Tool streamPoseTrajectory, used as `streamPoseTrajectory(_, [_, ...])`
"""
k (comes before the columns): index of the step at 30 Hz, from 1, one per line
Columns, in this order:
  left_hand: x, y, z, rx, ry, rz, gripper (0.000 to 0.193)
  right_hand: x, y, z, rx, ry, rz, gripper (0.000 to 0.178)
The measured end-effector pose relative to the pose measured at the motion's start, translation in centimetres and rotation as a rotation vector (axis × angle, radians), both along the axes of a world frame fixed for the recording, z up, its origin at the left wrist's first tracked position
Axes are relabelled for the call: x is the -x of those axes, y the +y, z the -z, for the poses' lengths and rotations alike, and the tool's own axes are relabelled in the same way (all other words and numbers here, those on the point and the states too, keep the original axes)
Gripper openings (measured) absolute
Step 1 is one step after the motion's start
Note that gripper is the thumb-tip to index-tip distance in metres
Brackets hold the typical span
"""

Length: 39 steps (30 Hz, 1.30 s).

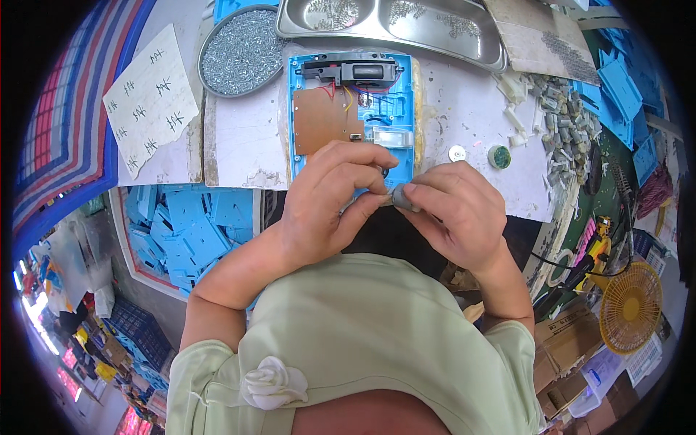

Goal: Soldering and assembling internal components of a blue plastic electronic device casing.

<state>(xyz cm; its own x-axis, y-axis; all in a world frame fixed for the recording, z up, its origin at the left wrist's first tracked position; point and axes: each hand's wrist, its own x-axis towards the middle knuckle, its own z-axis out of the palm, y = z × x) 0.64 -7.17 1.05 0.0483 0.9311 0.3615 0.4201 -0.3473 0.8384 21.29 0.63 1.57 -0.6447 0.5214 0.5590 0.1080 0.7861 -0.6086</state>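
Observation:
My right hand (458,210) pinches a small grey cylinder (401,197) between thumb and fingers, just over the near edge of the table. My left hand (330,196) meets it from the other side, thumb and fingertip pressed together at the cylinder's end. Whatever those left fingertips hold is too small to make out. Right behind my hands lies an open light-blue plastic housing (407,109). It carries a brown circuit board (319,119), a black mechanism (362,70) along its far side, thin coloured wires and a clear rectangular part (391,138). My left hand covers its near left corner.
A round tray of small metal pins (243,51) and a divided steel tray (435,36) stand at the back. Grey and white cylinders (562,112) are heaped at right, near a green-topped roll (499,156). Blue panels (192,232) fill a bin at left.

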Motion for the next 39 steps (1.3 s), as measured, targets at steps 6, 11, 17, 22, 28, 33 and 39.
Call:
streamPoseTrajectory(6, [-0.1,-0.3,0.8,0.024,-0.147,-0.038,0.027,-0.3,0.1,0.5,-0.039,0.008,-0.001,0.043])
streamPoseTrajectory(11, [0.5,0.1,0.5,-0.005,-0.040,0.004,0.028,-0.6,0.5,0.9,-0.029,0.009,-0.006,0.044])
streamPoseTrajectory(17, [2.5,3.1,-0.5,-0.024,0.165,-0.231,0.040,-2.9,2.5,1.2,0.126,0.015,0.215,0.044])
streamPoseTrajectory(22, [2.9,7.4,0.0,-0.237,0.571,-0.147,0.030,-2.0,4.5,2.5,0.493,0.071,0.399,0.037])
streamPoseTrajectory(28, [5.1,5.7,0.6,-0.269,0.477,0.020,0.028,0.8,6.4,1.7,0.287,-0.131,0.235,0.028])
streamPoseTrajectory(33, [6.4,3.4,1.9,-0.243,0.389,-0.039,0.034,2.6,6.6,1.7,0.111,-0.253,0.224,0.027])
streamPoseTrajectory(39, [6.6,3.1,1.8,-0.267,0.380,0.017,0.038,3.3,6.7,0.9,-0.047,-0.416,0.232,0.025])
